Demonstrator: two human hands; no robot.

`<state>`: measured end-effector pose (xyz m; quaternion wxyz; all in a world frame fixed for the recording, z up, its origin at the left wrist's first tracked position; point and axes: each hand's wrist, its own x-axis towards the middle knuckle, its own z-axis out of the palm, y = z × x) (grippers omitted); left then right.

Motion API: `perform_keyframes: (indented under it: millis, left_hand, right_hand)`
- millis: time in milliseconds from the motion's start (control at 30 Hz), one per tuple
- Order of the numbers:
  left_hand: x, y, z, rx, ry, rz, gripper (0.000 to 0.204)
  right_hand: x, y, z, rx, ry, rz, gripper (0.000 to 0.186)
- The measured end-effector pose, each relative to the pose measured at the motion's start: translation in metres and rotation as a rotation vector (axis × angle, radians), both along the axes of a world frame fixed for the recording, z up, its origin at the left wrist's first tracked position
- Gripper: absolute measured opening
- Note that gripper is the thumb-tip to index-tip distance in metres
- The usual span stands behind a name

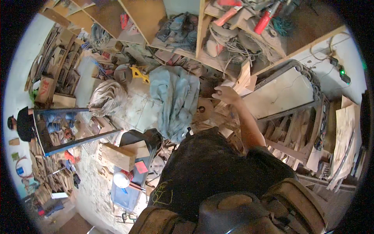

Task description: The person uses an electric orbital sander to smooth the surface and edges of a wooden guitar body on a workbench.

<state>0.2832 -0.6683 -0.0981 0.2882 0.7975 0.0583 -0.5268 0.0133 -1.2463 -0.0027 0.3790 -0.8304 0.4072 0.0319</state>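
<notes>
My right hand (228,95) was loosely curled; I couldn't tell whether it gripped anything. The wood (245,81) was just beside it at two o'clock, the cloth (171,97) at nine.

My right arm (251,126) stretches forward on my feed, bare below a short dark sleeve (269,163). The forearm slants up and inward, toward the left. From the wrist (237,102), my right hand (228,95) turns leftward, its fingers (216,89) loosely bent with a gap between them. My torso (202,167), dark-shirted, fills the lower middle.
</notes>
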Motion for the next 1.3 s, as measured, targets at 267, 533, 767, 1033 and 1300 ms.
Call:
perform_keyframes:
  millis: [267, 533, 767, 1033, 1300]
  left_hand:
    - [-0.006, 0.008, -0.004, 0.007, 0.001, 0.060, 0.046]
    - [0.007, 0.003, -0.016, 0.017, 0.019, 0.057, 0.047]
    - [0.033, -0.014, -0.021, 0.002, 0.026, 0.004, 0.048]
    - [0.040, -0.010, -0.016, -0.014, 0.012, 0.041, 0.049]
    - [0.032, 0.003, -0.014, -0.007, 0.005, 0.120, 0.050]
  right_hand:
    - [-0.004, 0.001, -0.022, 0.073, 0.058, 0.035, 0.066]
    - [0.003, 0.002, -0.004, 0.103, 0.052, 0.005, 0.073]
    - [0.001, -0.016, 0.007, 0.041, -0.051, -0.120, 0.075]
    - [0.020, -0.045, 0.023, 0.146, -0.350, -0.215, 0.053]
    - [0.079, -0.067, 0.055, 0.190, -0.453, -0.053, 0.055]
